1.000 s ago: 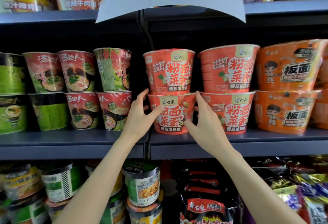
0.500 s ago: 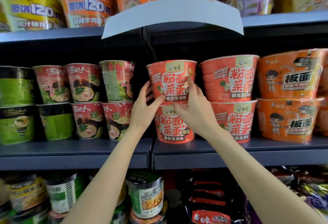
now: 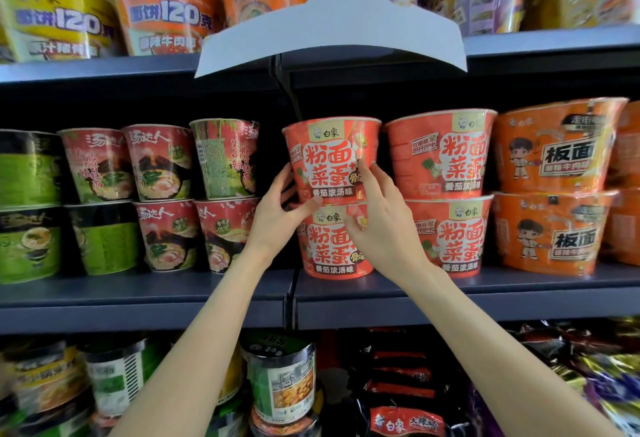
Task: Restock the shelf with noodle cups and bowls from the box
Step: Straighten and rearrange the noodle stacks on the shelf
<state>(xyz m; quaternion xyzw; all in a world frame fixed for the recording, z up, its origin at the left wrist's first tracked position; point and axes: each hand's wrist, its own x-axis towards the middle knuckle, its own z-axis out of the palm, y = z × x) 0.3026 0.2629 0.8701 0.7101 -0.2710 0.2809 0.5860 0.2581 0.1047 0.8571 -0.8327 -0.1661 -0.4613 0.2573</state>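
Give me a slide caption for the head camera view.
Both hands, left and right, steady the upper red noodle bowl stacked on another.

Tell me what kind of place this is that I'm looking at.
Most likely a grocery or convenience store aisle. Tiered dark metal shelves hold stacked rows of packaged instant noodle bowls, snack bags fill the shelf below, and a blank white shelf tag hangs from the upper shelf edge.
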